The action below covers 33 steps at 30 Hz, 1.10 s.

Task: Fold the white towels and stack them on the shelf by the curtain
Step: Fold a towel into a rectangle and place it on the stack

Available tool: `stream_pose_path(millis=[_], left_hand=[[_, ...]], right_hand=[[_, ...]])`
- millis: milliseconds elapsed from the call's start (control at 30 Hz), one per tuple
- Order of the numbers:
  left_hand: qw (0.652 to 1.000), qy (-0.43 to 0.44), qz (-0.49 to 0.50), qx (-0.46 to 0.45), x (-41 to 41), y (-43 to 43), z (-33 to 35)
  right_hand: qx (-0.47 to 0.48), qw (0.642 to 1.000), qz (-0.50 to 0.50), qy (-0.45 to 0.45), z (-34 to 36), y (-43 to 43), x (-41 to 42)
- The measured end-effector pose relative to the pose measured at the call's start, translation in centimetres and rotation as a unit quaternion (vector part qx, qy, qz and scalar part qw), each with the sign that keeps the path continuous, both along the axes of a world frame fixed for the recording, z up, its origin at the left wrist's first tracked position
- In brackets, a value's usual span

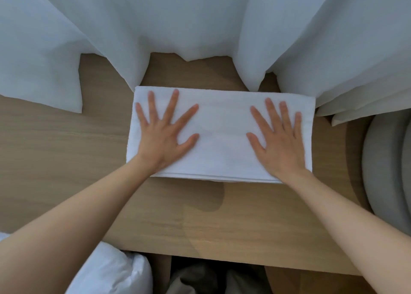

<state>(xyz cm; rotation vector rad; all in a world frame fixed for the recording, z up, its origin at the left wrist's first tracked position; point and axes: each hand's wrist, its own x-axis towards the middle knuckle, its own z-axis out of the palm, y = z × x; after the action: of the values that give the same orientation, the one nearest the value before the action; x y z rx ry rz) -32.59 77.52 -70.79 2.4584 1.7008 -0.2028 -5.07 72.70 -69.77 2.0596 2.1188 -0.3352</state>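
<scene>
The white folded cloth towel (222, 138) lies flat in the middle of the frame. It is a long, neat rectangle, and its long side runs from left to right. Thin layers show along its lower edge, one on top of the other. It sits on the light brown wooden shelf (66, 160), just below the bottom of the curtain.

Both hands are open and lie palm down on the towel. The left hand (162, 136) rests on the left half with its fingers spread wide. The right hand (282, 142) rests on the right half. Its fingers are straight and closer together, and the thumb sticks out to the side. Neither hand grips anything. A bare strip of towel shows between the two hands. Both bare arms reach up from the bottom corners of the frame.

The thin, pale white cloth curtain (189, 15) hangs across the whole top of the frame. Its bottom folds rest on the shelf. One fold is right next to the towel's upper right corner, and another lies on the wood at the far left.

At the right edge, beside the shelf, is a round grey padded seat (387, 171). In the lower left corner there is a puffy white heap of cloth (111, 271), below the shelf's front edge. I cannot tell what it is.
</scene>
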Motion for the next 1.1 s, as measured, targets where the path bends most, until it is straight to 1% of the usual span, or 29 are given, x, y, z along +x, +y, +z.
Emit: stream_pose_path(millis=[133,267,433,533,633,733,800,833,867,900,933,967,1033,1100], left_hand=[[0.999,-0.03,0.029,0.003,-0.7,-0.1,-0.3],[0.997,-0.067,0.028,0.015,-1.1,-0.1,-1.6],[0.996,-0.076,0.03,0.03,-1.3,0.0,-2.2],[0.997,-0.066,0.034,0.01,-1.2,0.1,-1.7],[0.998,-0.042,0.047,-0.032,-0.8,0.1,-0.3],[0.99,-0.014,0.085,-0.108,0.1,-0.4,2.0],[0.98,0.001,0.098,-0.171,1.0,-1.2,4.3],[0.976,0.007,0.093,-0.196,1.5,-1.8,5.7],[0.975,0.007,0.081,-0.208,1.9,-2.5,7.2],[0.977,0.001,0.064,-0.202,2.3,-3.2,8.7],[0.982,-0.007,0.045,-0.184,2.8,-3.9,10.2],[0.987,-0.014,0.028,-0.16,3.3,-4.6,11.7],[0.99,-0.038,0.013,-0.133,4.5,-5.9,14.6],[0.99,-0.07,0.001,-0.125,6.2,-6.9,17.4]], right_hand=[[0.032,0.999,-0.022,0.001,-0.8,-0.5,0.3],[0.061,0.998,-0.018,0.021,-2.1,-0.6,0.4],[0.077,0.996,-0.014,0.038,-2.8,-0.4,0.6],[0.06,0.998,-0.017,0.028,-2.2,-0.2,0.5],[0.019,0.999,-0.018,0.029,-1.1,0.1,0.3],[-0.048,0.993,-0.037,0.103,1.0,0.5,0.4],[-0.097,0.98,-0.05,0.166,3.1,0.1,0.2],[-0.125,0.967,-0.071,0.211,4.3,-0.3,0.1],[-0.149,0.944,-0.116,0.27,5.7,-0.9,0.0],[-0.162,0.914,-0.173,0.329,7.1,-1.6,-0.2],[-0.155,0.886,-0.227,0.374,8.5,-2.4,-0.2],[-0.134,0.866,-0.269,0.4,9.9,-3.3,-0.3],[-0.078,0.844,-0.318,0.424,12.6,-5.1,-0.3],[-0.026,0.837,-0.339,0.429,15.5,-7.0,0.1]])
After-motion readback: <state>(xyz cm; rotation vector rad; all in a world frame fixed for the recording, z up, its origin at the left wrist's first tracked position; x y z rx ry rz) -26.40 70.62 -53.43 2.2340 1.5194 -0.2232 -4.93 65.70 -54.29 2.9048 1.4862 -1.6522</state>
